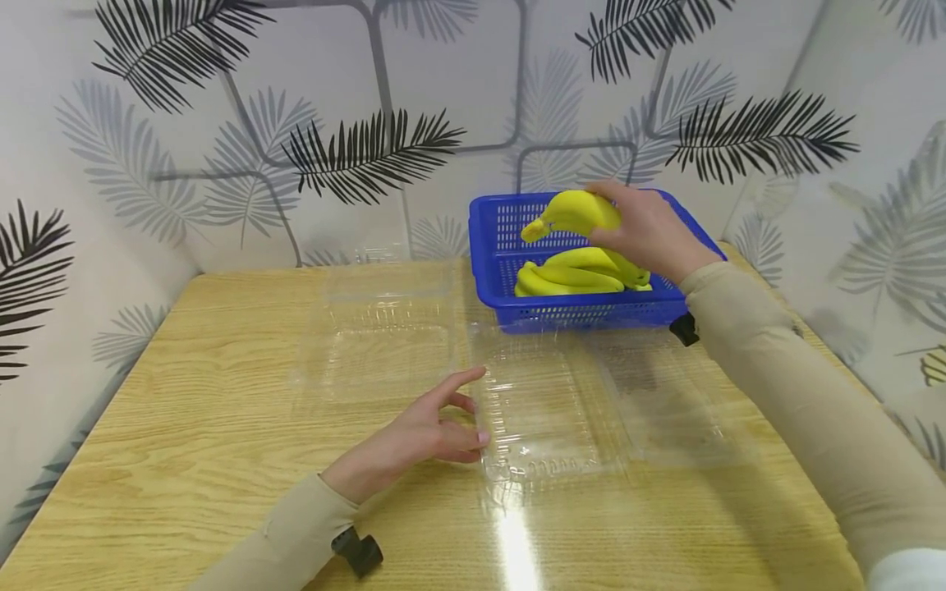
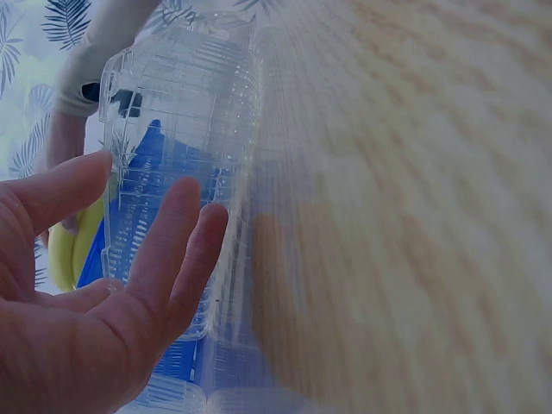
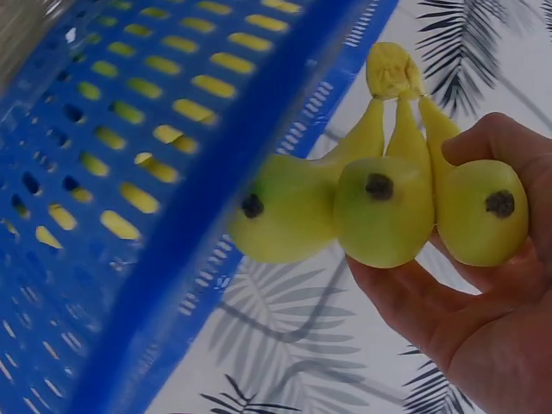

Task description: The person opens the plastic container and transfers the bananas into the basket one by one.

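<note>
My right hand [image 1: 654, 226] grips a bunch of yellow bananas [image 1: 580, 212] above the blue plastic basket [image 1: 591, 301]. Three bananas joined at one stem show in the right wrist view, with thumb and fingers around the bunch [image 3: 384, 207]. More bananas [image 1: 572, 275] lie inside the basket. My left hand [image 1: 424, 431] is at the left edge of a clear plastic clamshell container [image 1: 543, 410], fingers spread and loosely bent, the fingertips touching or very near its side. In the left wrist view that container [image 2: 185, 95] stands beyond the fingers of the left hand [image 2: 112, 319].
Another clear open container [image 1: 388, 353] lies to the left on the wooden table [image 1: 185, 427]. A transparent lid section [image 1: 665, 402] spreads right of the middle container, under the right forearm. Behind the table rises a wall covering with a leaf pattern [image 1: 443, 82].
</note>
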Motion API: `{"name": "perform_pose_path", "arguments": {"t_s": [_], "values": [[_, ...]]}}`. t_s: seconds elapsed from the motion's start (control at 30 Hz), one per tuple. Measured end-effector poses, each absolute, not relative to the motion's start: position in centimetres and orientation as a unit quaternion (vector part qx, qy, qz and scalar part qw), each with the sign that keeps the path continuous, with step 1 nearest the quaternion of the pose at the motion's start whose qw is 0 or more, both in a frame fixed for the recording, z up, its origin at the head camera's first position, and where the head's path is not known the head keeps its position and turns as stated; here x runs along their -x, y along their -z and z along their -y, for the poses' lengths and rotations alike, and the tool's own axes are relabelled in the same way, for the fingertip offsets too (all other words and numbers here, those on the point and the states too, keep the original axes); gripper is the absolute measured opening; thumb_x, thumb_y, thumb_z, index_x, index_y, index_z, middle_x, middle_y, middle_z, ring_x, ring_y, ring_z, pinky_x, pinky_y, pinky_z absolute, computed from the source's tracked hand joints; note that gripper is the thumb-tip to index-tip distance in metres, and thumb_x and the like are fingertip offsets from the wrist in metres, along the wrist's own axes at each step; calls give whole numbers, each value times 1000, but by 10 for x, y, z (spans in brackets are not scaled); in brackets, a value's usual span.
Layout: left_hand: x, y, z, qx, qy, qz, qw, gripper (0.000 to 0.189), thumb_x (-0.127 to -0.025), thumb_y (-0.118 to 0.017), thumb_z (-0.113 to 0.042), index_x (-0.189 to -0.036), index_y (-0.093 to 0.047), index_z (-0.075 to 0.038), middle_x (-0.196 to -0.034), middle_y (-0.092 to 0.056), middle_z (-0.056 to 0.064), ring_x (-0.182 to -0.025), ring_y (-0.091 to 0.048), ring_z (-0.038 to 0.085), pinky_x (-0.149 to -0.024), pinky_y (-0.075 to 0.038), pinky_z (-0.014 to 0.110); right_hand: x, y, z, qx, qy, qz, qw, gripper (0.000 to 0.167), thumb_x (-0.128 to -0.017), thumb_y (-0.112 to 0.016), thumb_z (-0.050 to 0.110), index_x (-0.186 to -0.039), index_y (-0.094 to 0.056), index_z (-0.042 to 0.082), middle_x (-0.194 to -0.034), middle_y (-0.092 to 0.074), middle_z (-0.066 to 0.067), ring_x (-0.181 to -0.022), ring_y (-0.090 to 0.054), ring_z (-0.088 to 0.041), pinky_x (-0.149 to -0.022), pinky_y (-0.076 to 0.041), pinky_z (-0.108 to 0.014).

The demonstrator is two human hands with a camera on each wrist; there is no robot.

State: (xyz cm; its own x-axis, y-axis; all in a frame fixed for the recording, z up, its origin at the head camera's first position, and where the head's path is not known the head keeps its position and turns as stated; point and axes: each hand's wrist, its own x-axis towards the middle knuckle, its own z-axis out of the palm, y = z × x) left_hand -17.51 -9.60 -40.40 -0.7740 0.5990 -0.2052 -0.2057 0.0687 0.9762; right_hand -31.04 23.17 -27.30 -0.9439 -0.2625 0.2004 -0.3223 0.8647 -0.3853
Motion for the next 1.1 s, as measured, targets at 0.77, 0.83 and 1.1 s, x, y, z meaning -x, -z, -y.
{"name": "perform_pose_path", "arguments": {"t_s": [0.77,0.83,1.1], "values": [[175,405,96,-146,-666,-666,303,87,-86,-73,-1,-156,-27,-23,-131,-36,24,-89,-67,31,-83,-56,44,341,315,-240,-195,-187,962,31,62,-94,-65,13,-149,-39,9,-139,-51,-20,-113,-53,-37,-98,-41,-54],[175,404,96,-146,-665,-666,303,87,-86,-73,-1,-156,-26,-23,-131,-36,24,-88,-67,30,-83,-56,44,339,316,-242,-200,-183,962,37,62,-94,-66,16,-150,-39,10,-141,-50,-19,-116,-52,-37,-101,-39,-53],[175,404,95,-142,-665,-667,305,87,-86,-72,-2,-156,-26,-23,-131,-36,24,-89,-67,32,-83,-56,45,331,318,-248,-204,-195,959,16,56,-105,-46,36,-156,-30,18,-154,-36,-15,-139,-34,-38,-113,-26,-54]]}}
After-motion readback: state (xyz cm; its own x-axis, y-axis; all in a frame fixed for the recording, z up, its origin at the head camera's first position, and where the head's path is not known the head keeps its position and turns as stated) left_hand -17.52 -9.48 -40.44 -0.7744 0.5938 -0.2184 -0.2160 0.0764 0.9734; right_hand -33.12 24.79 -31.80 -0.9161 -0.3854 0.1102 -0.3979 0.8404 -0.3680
